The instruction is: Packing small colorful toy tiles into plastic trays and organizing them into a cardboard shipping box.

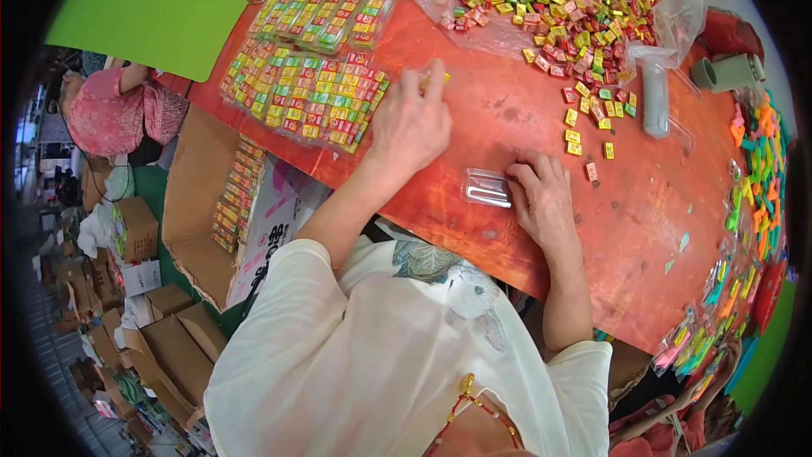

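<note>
My left hand (413, 125) is over the table, beside rows of filled trays. Its fingers are bent, and a small yellow block (446, 78) shows at the fingertips, partly hidden by them. Nearer to me, a small transparent plastic tray (486, 189) lies on the table with no blocks visible in it. The curled fingers of my right hand (544, 196) grip its right end. A few loose small blocks (608, 151), yellow and pinkish red, lie just beyond my right hand.
Filled trays (317, 97) stand in stacked rows at left. A large heap of small blocks (558, 8) lies on plastic sheeting at the far side. Bagged colourful toys (753, 195) line the right edge. An open carton (199, 203) with more filled trays stands left; other people sit at both sides.
</note>
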A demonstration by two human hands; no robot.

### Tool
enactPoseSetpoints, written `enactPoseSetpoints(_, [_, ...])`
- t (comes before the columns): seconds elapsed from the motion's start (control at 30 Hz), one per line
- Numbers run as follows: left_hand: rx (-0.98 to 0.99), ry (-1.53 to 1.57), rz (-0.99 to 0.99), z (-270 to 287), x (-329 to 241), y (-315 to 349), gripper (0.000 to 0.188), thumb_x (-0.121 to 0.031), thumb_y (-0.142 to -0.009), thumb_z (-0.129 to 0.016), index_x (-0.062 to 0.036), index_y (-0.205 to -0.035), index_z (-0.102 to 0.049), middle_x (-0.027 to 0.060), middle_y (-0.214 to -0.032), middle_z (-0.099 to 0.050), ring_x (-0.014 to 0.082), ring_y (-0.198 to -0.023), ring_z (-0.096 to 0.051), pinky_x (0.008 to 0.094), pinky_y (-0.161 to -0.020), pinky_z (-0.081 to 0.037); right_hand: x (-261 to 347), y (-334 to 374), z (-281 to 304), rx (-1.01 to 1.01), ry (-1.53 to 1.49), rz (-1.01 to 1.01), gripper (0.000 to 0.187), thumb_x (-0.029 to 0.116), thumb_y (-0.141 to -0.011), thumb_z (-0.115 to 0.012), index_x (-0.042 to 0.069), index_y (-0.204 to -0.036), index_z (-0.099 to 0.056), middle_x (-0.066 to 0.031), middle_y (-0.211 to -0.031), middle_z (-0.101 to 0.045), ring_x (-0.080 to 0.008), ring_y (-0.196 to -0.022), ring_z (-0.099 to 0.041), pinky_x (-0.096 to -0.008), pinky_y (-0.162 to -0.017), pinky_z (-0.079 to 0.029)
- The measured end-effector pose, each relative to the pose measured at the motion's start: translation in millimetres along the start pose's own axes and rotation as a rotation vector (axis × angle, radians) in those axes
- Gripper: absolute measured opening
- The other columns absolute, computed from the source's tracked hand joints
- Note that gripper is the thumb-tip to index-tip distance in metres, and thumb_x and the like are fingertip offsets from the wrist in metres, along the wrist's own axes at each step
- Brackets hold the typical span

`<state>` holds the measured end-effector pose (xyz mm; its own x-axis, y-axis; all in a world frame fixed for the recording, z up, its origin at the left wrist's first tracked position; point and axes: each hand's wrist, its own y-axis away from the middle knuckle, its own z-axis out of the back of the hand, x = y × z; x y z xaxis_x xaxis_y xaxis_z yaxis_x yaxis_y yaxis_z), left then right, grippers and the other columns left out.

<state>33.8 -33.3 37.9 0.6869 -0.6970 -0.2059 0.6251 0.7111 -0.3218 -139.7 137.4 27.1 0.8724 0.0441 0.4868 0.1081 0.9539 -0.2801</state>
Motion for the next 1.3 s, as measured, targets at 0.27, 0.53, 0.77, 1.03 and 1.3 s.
enactPoseSetpoints(0.27, [0.130,-0.228,0.110,-1,18,-2,0.053,-0.026,-0.084,-0.065,-0.0069,-0.132,-0.052,0.0180,-0.102,-0.054,0.0349,-0.092,-0.063,0.0486,-0.072,-0.051,0,-2,-1,-0.015,-0.007,0.002,0.018,0.005,-0.080,-0.069,0.005,-0.097,-0.066,-0.0091,-0.106,-0.060,-0.0287,-0.101,-0.056,-0.0398,-0.084,-0.042])
enactPoseSetpoints(0.53, [0.065,-0.299,-0.185,-13,20,2,0.055,-0.020,-0.083,-0.064,-0.0101,-0.136,-0.053,0.0201,-0.146,-0.044,0.0409,-0.134,-0.042,0.0545,-0.104,-0.037,-2,2,-1,-0.022,-0.001,0.009,0.016,0.006,-0.081,-0.068,0.006,-0.097,-0.066,-0.0094,-0.105,-0.060,-0.0300,-0.101,-0.055,-0.0417,-0.084,-0.042])
enactPoseSetpoints(0.77, [0.109,-0.256,-0.190,-7,41,9,0.057,-0.012,-0.080,-0.064,-0.0050,-0.135,-0.052,0.0215,-0.148,-0.043,0.0435,-0.135,-0.041,0.0563,-0.112,-0.030,-9,2,-6,-0.032,-0.011,-0.001,0.017,0.010,-0.083,-0.068,0.007,-0.099,-0.064,-0.0093,-0.106,-0.058,-0.0300,-0.100,-0.055,-0.0410,-0.084,-0.041])
enactPoseSetpoints(1.03, [0.089,-0.066,-0.261,6,2,-4,0.053,-0.019,-0.090,-0.064,-0.0125,-0.141,-0.051,0.0208,-0.148,-0.041,0.0420,-0.135,-0.039,0.0566,-0.110,-0.030,-25,1,5,-0.201,0.236,-0.177,0.025,0.016,-0.083,-0.070,0.008,-0.106,-0.063,-0.0097,-0.107,-0.058,-0.0285,-0.102,-0.055,-0.0430,-0.088,-0.040])
enactPoseSetpoints(1.3, [-0.001,0.260,-0.374,-72,-58,-91,0.039,-0.012,-0.086,-0.060,-0.0085,-0.125,-0.059,0.0148,-0.111,-0.057,0.0340,-0.106,-0.056,0.0477,-0.086,-0.047,-52,-26,22,-0.283,0.408,-0.391,0.029,0.023,-0.087,-0.066,0.011,-0.113,-0.064,-0.0074,-0.103,-0.059,-0.0257,-0.099,-0.057,-0.0424,-0.083,-0.040])
